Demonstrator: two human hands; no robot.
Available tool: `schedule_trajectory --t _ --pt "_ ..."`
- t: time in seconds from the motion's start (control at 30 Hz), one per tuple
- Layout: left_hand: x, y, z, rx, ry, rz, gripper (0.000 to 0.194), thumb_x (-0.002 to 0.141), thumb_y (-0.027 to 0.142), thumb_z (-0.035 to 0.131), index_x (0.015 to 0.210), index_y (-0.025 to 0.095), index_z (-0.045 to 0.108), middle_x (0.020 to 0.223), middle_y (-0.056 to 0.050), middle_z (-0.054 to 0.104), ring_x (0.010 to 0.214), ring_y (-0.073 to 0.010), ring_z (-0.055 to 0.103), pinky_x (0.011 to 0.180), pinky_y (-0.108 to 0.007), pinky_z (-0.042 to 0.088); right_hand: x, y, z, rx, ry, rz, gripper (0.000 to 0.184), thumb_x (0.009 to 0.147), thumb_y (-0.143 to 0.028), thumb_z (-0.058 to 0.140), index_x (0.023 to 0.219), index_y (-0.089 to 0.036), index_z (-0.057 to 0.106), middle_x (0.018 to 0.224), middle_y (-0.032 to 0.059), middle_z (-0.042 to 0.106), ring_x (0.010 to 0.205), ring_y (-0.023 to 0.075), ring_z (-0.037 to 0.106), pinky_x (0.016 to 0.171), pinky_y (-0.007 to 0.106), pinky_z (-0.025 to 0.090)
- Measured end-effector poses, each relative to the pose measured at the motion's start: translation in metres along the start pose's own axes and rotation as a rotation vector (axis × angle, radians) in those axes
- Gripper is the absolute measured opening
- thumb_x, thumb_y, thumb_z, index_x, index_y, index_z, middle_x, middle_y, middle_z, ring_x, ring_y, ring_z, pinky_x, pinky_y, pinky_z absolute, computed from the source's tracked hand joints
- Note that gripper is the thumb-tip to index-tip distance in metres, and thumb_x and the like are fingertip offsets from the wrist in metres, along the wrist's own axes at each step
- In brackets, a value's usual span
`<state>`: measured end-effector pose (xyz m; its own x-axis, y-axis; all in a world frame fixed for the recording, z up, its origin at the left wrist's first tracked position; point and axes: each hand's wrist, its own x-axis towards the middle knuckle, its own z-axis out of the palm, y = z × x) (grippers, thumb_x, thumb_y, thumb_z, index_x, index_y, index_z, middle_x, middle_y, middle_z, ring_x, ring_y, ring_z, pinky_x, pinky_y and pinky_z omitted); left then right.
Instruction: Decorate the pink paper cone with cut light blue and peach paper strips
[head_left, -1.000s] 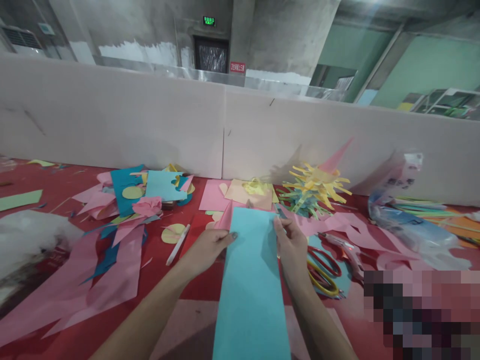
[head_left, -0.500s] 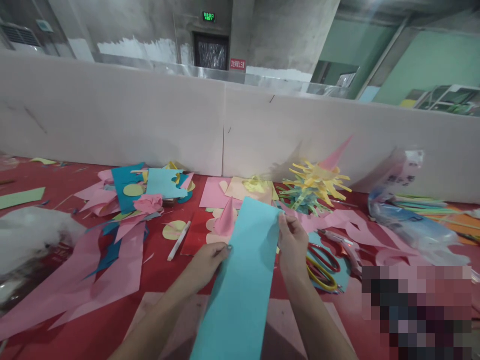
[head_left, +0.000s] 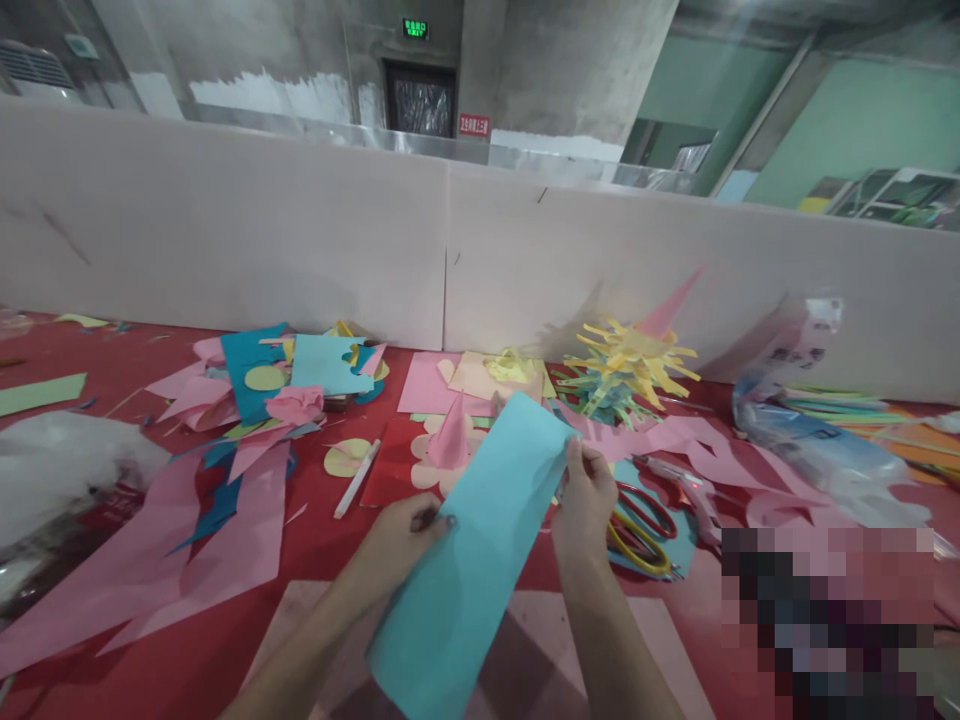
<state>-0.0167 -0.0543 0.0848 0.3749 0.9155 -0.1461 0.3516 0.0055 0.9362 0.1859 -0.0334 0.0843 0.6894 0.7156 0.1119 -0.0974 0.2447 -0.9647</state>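
Observation:
A long light-blue sheet of paper point(head_left: 480, 550) is held tilted in front of me, its top leaning to the right. My left hand point(head_left: 411, 535) pinches its left edge about midway up. My right hand point(head_left: 585, 490) grips the upper right corner between thumb and fingers. Just beyond the sheet, a pink paper cone point(head_left: 450, 440) stands on a flower-shaped pale pink piece, over red paper point(head_left: 390, 470). Scissors with red and yellow handles point(head_left: 641, 540) lie beside my right hand, next to a glue gun point(head_left: 690, 490).
A white marker point(head_left: 357, 480) and pink paper scraps point(head_left: 247, 540) lie to the left. A yellow and green fringed paper piece point(head_left: 630, 370) is at the back right, near a plastic bag point(head_left: 832, 440). A white partition point(head_left: 300, 240) borders the red table.
The blue sheet has turned clockwise from nearly upright to a slant, its top shifting right. My left hand has moved down and slightly left along its edge, uncovering the pink cone.

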Motion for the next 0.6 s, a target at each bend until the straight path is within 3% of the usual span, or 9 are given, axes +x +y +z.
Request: schedule_trajectory --t 0.1,0.23,0.43,0.6 --pt "0.002 -0.006 -0.001 0.100 0.136 -0.023 0.033 0.076 0.047 0.046 0.060 0.018 0.040 0.057 0.005 0.037 0.056 -0.0109 0.037 0.053 -0.022 0.027 -0.002 0.003 0.002 0.142 0.081 0.123 0.033 0.066 -0.048 0.064 0.068 -0.019 0.049 0.042 -0.0126 0.025 0.038 0.0045 0.020 0.036 0.019 0.017" --pt "0.001 -0.010 -0.001 0.161 0.240 -0.077 0.034 0.076 0.049 0.046 0.060 0.019 0.039 0.052 0.006 0.034 0.051 -0.0108 0.035 0.050 -0.022 0.024 0.000 0.007 0.002 0.183 0.105 0.131 0.032 0.064 -0.045 0.067 0.067 -0.019 0.050 0.042 -0.0122 0.028 0.038 0.0043 0.022 0.037 0.019 0.018" --pt "-0.013 -0.009 -0.012 0.057 -0.038 -0.033 0.023 0.070 0.040 0.054 0.068 0.018 0.050 0.066 0.002 0.051 0.064 -0.0135 0.048 0.058 -0.022 0.032 0.010 0.012 -0.011 0.142 0.114 0.116 0.034 0.065 -0.049 0.065 0.065 -0.020 0.047 0.040 -0.0125 0.027 0.035 0.0046 0.023 0.035 0.019 0.018" --pt "-0.020 -0.014 -0.015 0.265 0.185 -0.155 0.034 0.075 0.045 0.044 0.054 0.020 0.035 0.051 0.005 0.033 0.049 -0.0111 0.035 0.048 -0.023 0.023 0.015 0.018 -0.016 0.236 0.089 0.176 0.037 0.063 -0.048 0.068 0.061 -0.020 0.044 0.038 -0.0128 0.027 0.034 0.0033 0.025 0.034 0.018 0.019"
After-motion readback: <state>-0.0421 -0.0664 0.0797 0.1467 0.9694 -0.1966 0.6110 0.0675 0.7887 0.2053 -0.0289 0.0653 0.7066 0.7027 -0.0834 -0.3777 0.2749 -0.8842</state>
